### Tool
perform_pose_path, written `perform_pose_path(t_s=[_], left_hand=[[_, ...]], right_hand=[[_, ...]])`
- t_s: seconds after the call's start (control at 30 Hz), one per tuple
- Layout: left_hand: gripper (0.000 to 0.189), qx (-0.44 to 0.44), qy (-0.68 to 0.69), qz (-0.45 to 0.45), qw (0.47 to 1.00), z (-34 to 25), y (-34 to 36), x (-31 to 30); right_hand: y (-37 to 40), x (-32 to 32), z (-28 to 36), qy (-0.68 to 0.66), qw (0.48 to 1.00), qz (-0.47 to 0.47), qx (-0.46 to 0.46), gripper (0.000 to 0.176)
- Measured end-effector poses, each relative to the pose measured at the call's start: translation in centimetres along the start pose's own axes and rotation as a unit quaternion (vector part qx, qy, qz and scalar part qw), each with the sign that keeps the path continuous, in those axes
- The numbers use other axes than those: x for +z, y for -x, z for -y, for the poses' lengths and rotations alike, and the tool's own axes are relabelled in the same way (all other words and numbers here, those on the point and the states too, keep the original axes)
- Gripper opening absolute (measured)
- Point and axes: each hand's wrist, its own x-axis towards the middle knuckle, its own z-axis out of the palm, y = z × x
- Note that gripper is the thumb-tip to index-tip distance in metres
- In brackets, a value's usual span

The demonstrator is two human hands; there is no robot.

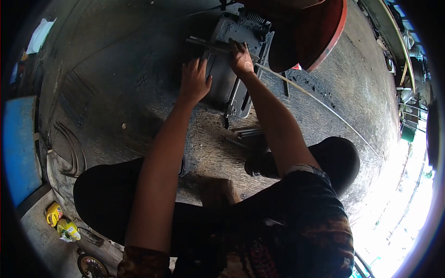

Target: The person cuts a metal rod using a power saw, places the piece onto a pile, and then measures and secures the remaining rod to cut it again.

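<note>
A grey metal machine base [241, 34] with a clamp and screw rod lies on the floor ahead of me. Across it runs a long thin metal bar [320, 99], its far end trailing to the lower right. My right hand [242, 60] rests on the bar at the base, fingers partly spread; its underside is hidden. To the left, my left hand [195, 79] lies beside the base with its fingers stretched out. Near it a short metal piece [197, 41] sticks out leftward. The clamp's handle [225, 121] points toward me.
A large red-rimmed guard [329, 44] overhangs the base at the upper right. Cut metal pieces [248, 133] and a wooden block [222, 192] lie between my legs. Curved rods [72, 148] and a blue panel [19, 148] are at the left, yellow containers [54, 214] at the lower left.
</note>
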Motion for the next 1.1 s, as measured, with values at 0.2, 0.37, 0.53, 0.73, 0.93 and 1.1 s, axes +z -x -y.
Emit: perform_pose_path(t_s=[0.2, 0.37, 0.53, 0.73, 0.93, 1.1], left_hand=[[0.060, -0.020, 0.004, 0.038, 0.999, -0.3, 0.3, -0.3], [0.063, -0.059, -0.015, 0.047, 0.997, 0.8, 0.6, 1.3], [0.066, -0.085, -0.008, 0.050, 0.995, 0.8, -0.1, 1.0], [0.068, -0.104, 0.026, 0.036, 0.994, 0.7, 0.4, 2.6], [0.067, -0.099, 0.040, 0.020, 0.994, 1.4, 0.8, 3.4], [0.066, -0.110, 0.044, 0.028, 0.993, 1.6, 0.9, 3.5]], right_hand=[[-1.8, -0.6, 1.3, -0.054, 0.994, 0.032, 0.084, 0.045], [-5.0, -0.3, 2.2, -0.018, 0.991, 0.131, 0.036, 0.035], [-7.7, 1.7, 3.2, 0.047, 0.967, 0.241, 0.063, 0.035], [-7.9, 3.2, 2.7, 0.020, 0.953, 0.274, 0.129, 0.032], [-8.3, 3.5, 3.4, 0.047, 0.951, 0.265, 0.149, 0.028], [-8.2, 3.9, 3.4, 0.017, 0.958, 0.252, 0.133, 0.026]])
